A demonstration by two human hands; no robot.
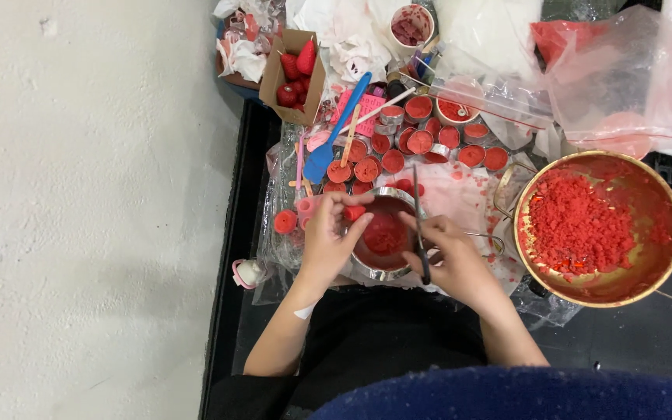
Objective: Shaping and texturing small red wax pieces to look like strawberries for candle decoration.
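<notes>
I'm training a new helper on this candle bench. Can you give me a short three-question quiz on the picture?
1. True or false: the left hand holds a small red piece over the steel bowl.
2. What does the right hand hold? A scissors, B spoon, C brush.
3. Which vessel holds red crumbs?

Key: 1 true; 2 A; 3 the gold pan.

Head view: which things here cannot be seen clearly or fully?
- Small red piece: left hand fingers cover most of it.
- Dark thin tool: right hand hides its handle.
- Steel bowl: both hands hide its sides.
- Gold pan: handle cut by right edge.
</notes>
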